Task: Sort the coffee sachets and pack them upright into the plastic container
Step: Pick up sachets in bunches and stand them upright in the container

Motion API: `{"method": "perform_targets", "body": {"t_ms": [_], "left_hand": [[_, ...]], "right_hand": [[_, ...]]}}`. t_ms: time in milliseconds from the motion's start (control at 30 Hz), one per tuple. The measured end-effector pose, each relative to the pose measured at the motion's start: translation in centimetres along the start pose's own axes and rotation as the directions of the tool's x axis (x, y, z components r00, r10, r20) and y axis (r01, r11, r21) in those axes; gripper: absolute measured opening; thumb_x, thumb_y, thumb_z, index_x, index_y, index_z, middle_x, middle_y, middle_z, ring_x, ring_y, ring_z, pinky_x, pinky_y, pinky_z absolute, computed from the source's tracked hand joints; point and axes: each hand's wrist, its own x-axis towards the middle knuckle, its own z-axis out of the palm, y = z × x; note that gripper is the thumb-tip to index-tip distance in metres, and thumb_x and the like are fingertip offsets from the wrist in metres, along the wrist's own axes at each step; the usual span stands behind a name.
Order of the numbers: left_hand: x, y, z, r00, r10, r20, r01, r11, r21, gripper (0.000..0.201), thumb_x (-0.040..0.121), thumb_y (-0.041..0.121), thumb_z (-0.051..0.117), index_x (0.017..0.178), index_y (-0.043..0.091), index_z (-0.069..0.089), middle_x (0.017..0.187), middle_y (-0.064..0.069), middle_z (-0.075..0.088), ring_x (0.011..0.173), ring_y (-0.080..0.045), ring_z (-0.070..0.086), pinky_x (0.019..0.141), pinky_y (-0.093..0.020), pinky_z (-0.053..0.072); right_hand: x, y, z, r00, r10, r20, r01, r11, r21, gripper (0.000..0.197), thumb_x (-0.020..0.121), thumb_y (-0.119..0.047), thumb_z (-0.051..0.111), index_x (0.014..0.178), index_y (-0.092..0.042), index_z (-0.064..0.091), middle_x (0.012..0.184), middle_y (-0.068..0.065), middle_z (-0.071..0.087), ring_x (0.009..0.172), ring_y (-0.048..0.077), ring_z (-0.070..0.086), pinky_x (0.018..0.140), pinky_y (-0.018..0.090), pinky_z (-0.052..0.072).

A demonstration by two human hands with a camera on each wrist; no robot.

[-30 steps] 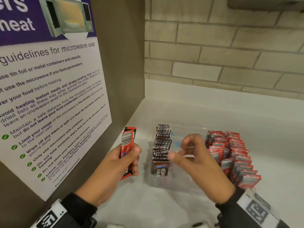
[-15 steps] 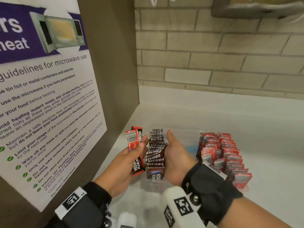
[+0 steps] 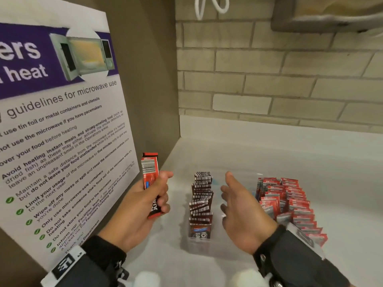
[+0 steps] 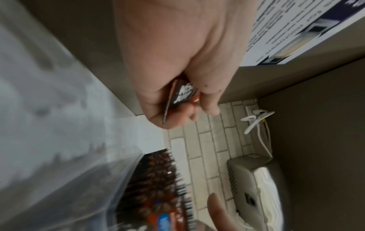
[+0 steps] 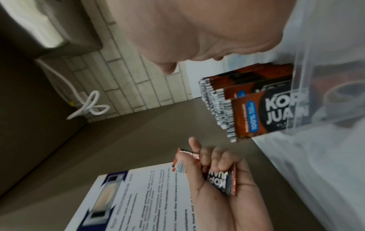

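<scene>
Sachets (image 3: 150, 184) in left hand (image 3: 143, 206), "KOPI JUAN"

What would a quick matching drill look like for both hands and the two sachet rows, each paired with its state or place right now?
Things:
1. left hand
2. right hand
3. brown sachet row
4. red sachet rows

States or places:
A. standing upright in the clear plastic container, barcodes up
B. open, fingers relaxed, holding nothing
C. packed at the far right of the white counter
D. grips a few sachets beside the microwave poster

Pairs: 1-D, 2-B, 3-A, 4-C
</scene>
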Motion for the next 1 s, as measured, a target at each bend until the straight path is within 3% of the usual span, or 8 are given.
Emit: {"method": "perform_targets", "body": {"t_ms": [67, 167, 267, 533, 667, 733, 867, 1000], "left_hand": [[-0.2, 1.1, 0.2, 0.996, -0.022, 0.091, 0.033, 0.993, -0.116, 0.050, 0.070, 0.038, 0.078, 0.105, 0.008, 0.058, 0.062, 0.002, 0.037, 0.047, -0.008, 0.033, 0.041, -0.019, 0.035], [-0.6, 2.5, 0.9, 0.966, -0.009, 0.259, 0.090, 0.948, -0.304, 0.057, 0.053, 0.021, 0.082, 0.101, 0.013, 0.055, 0.065, -0.004, 0.042, 0.048, -0.014, 0.040, 0.044, -0.027, 0.042], [-1.0, 3.1, 2.6, 0.966, 0.061, 0.252, 0.003, 0.969, -0.249, 0.024, 0.077, 0.013, 0.060, 0.100, 0.007, 0.059, 0.075, -0.012, 0.060, 0.061, -0.021, 0.060, 0.063, -0.041, 0.059], [-0.2, 4.6, 7.3, 0.954, 0.191, 0.233, -0.199, 0.980, 0.011, 0.022, 0.078, 0.022, 0.061, 0.097, 0.017, 0.070, 0.089, -0.009, 0.073, 0.082, -0.022, 0.070, 0.068, -0.029, 0.058], [0.4, 5.0, 8.4, 0.942, 0.227, 0.247, -0.252, 0.965, 0.077, 0.028, 0.079, 0.028, 0.059, 0.106, 0.020, 0.064, 0.087, -0.001, 0.073, 0.082, -0.017, 0.069, 0.068, -0.028, 0.055], [0.4, 4.6, 9.1, 0.937, 0.204, 0.283, -0.244, 0.963, 0.113, 0.034, 0.081, 0.030, 0.055, 0.112, 0.018, 0.060, 0.085, 0.004, 0.072, 0.082, -0.012, 0.068, 0.072, -0.028, 0.054], [0.6, 4.4, 10.4, 0.941, 0.104, 0.323, -0.120, 0.992, 0.028, 0.038, 0.085, 0.030, 0.049, 0.115, 0.010, 0.062, 0.094, -0.006, 0.067, 0.079, -0.015, 0.065, 0.075, -0.038, 0.056], [0.9, 5.2, 10.8, 0.927, 0.053, 0.371, -0.017, 0.995, -0.098, 0.054, 0.088, 0.041, 0.040, 0.125, 0.004, 0.057, 0.122, -0.019, 0.064, 0.100, -0.026, 0.057, 0.079, -0.037, 0.048]], "right_hand": [[-0.4, 0.1, -0.2, 0.995, -0.102, -0.016, 0.101, 0.992, -0.074, 0.052, 0.085, -0.054, 0.042, 0.133, -0.037, 0.036, 0.131, -0.015, 0.046, 0.123, 0.008, 0.042, 0.107, 0.030, 0.022], [-1.2, -0.5, 0.1, 0.943, -0.334, 0.011, 0.323, 0.901, -0.288, 0.036, 0.083, -0.049, 0.051, 0.117, -0.041, 0.040, 0.128, -0.021, 0.036, 0.111, -0.011, 0.037, 0.095, 0.020, 0.024], [-0.9, -1.0, 0.2, 0.809, -0.580, 0.094, 0.544, 0.678, -0.494, 0.034, 0.085, -0.034, 0.059, 0.114, -0.040, 0.041, 0.120, -0.025, 0.037, 0.097, -0.030, 0.035, 0.082, 0.004, 0.034], [0.6, -2.1, 1.8, 0.659, -0.725, 0.202, 0.752, 0.640, -0.159, 0.030, 0.068, 0.001, 0.061, 0.085, -0.023, 0.064, 0.076, 0.002, 0.062, 0.071, 0.013, 0.055, 0.064, 0.029, 0.049], [0.5, -2.2, 1.7, 0.582, -0.785, 0.214, 0.811, 0.580, -0.080, 0.039, 0.063, -0.006, 0.061, 0.090, -0.033, 0.063, 0.081, -0.003, 0.063, 0.075, 0.009, 0.055, 0.065, 0.025, 0.050], [0.6, -1.9, 1.3, 0.490, -0.856, 0.166, 0.869, 0.463, -0.174, 0.032, 0.068, -0.013, 0.065, 0.092, -0.034, 0.062, 0.079, -0.007, 0.061, 0.072, 0.003, 0.055, 0.064, 0.021, 0.049], [1.0, -2.4, -0.1, 0.116, -0.956, 0.270, 0.799, -0.071, -0.597, 0.019, 0.082, -0.019, 0.054, 0.099, -0.023, 0.060, 0.083, -0.010, 0.052, 0.069, 0.000, 0.050, 0.065, 0.007, 0.040], [1.7, -2.6, -0.8, 0.034, -0.937, 0.347, 0.652, -0.242, -0.718, 0.023, 0.082, -0.016, 0.052, 0.103, -0.021, 0.057, 0.090, -0.002, 0.049, 0.075, 0.005, 0.045, 0.068, 0.009, 0.037]]}}
